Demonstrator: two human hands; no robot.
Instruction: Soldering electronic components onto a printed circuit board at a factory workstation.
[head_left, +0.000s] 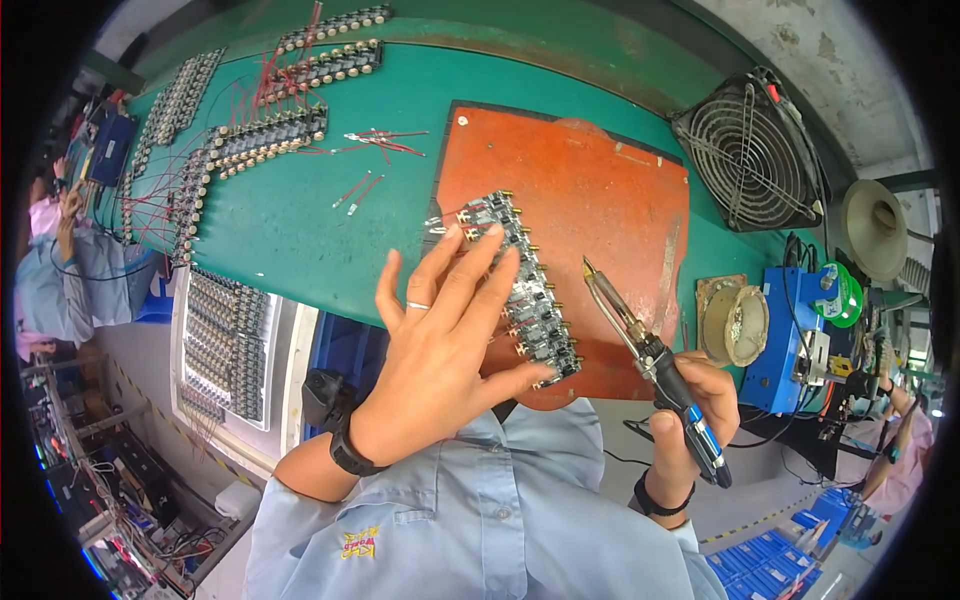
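Note:
A strip of small joined circuit boards with brass-coloured connectors along its right side lies slanted on an orange work mat. My left hand rests on it with fingers spread along the left side and the thumb at the near end. Short red wires stick out by the fingertips at the strip's far end. To the right, my right hand grips the black and blue handle of a soldering iron. Its tip points up and left, above the mat and apart from the strip.
Loose red wires lie on the green table. More board strips with wires stand at the far left, and a tray of boards is below them. A fan, a round tip-cleaning pot and a blue device line the right.

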